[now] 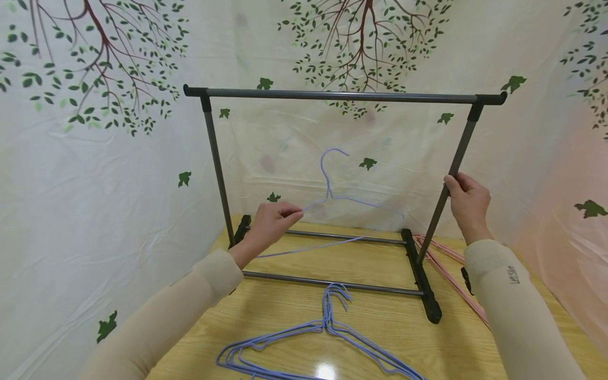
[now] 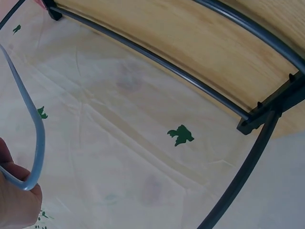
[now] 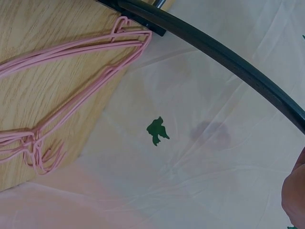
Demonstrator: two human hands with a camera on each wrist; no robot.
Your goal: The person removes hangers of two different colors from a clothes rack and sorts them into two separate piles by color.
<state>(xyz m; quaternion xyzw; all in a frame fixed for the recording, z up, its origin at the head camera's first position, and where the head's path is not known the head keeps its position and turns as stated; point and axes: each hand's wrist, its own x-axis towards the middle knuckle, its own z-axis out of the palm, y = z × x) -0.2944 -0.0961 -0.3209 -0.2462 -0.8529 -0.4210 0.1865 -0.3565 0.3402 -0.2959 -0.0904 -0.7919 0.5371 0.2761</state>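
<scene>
A thin blue clothes hanger is up in the air inside the frame of a dark clothes rack, its hook pointing up below the top bar. My left hand pinches the hanger by its left shoulder; in the left wrist view the blue hanger bends round at the fingers. With thumb and fingers, my right hand grips the rack's right upright post. In the right wrist view only part of the right hand shows, at the post.
Several blue hangers lie stacked on the wooden table in front of the rack. To the right of the rack's foot lie pink hangers. A pale cloth with printed leaves hangs behind and at the sides.
</scene>
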